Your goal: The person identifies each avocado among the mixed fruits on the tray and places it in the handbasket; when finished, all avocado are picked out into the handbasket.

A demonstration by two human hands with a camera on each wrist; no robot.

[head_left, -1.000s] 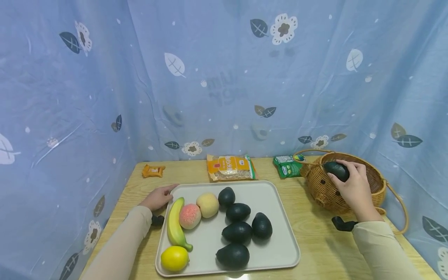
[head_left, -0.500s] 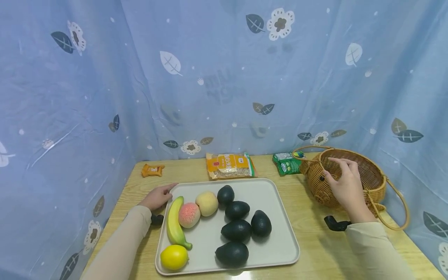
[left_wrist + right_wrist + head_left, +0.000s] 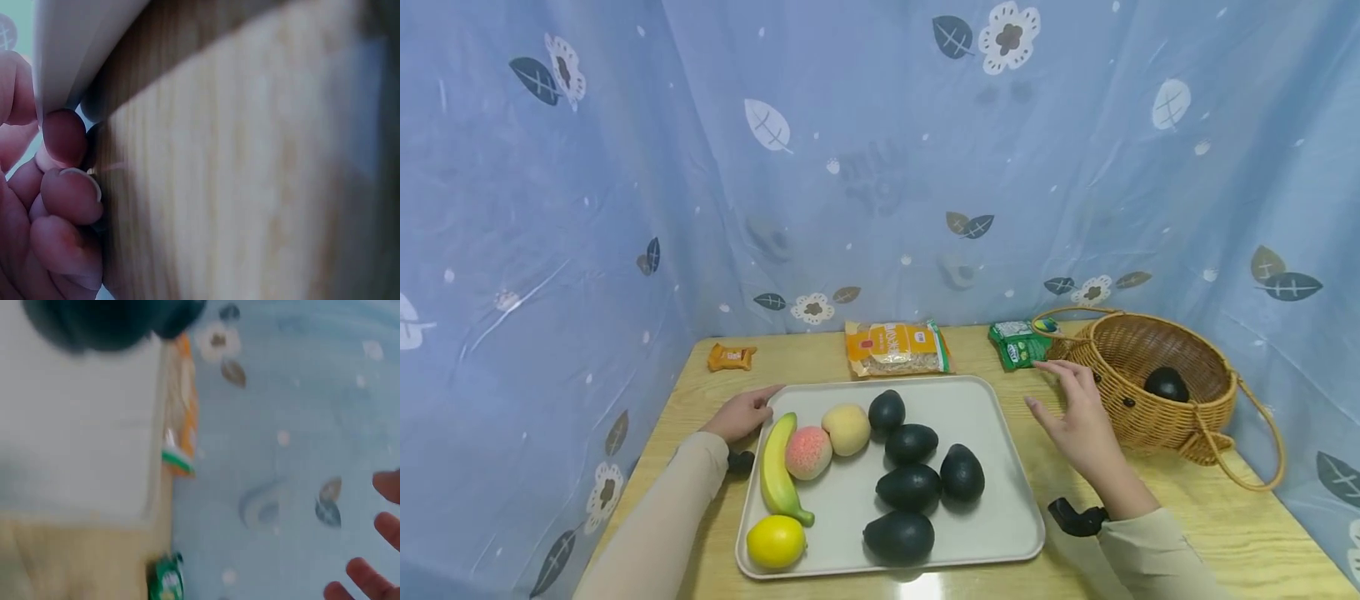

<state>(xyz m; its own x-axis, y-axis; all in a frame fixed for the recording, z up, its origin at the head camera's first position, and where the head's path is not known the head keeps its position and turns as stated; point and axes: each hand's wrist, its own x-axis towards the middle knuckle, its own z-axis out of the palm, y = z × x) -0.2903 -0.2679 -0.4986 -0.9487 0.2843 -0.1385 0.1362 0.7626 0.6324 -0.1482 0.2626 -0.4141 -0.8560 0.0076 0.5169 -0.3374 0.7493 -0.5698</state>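
My left hand [image 3: 742, 414] grips the cream tray [image 3: 977, 393] at its far left corner. In the left wrist view curled fingers [image 3: 70, 194] lie against the tray's edge. Bare and spread, my right hand [image 3: 1078, 425] is in the air between the tray and the wicker basket [image 3: 1138, 414]. One avocado [image 3: 1167, 383] lies inside that basket. Several dark avocados, among them a front one [image 3: 898, 537] and a right one [image 3: 962, 473], rest on the tray. On its left side are a banana [image 3: 780, 471], a pink peach [image 3: 808, 452], a yellow peach [image 3: 847, 430] and a lemon [image 3: 776, 542].
Behind the tray lies an orange bag of grain [image 3: 898, 348]. A green packet [image 3: 1019, 345] touches or nearly touches the basket, and a small orange packet [image 3: 732, 357] is at the back left. Blue curtains [image 3: 850, 167] surround the wooden table [image 3: 1037, 425].
My right hand has let go of an avocado in the basket and moved left, away from the basket toward the tray. My left hand stays at the tray's corner.
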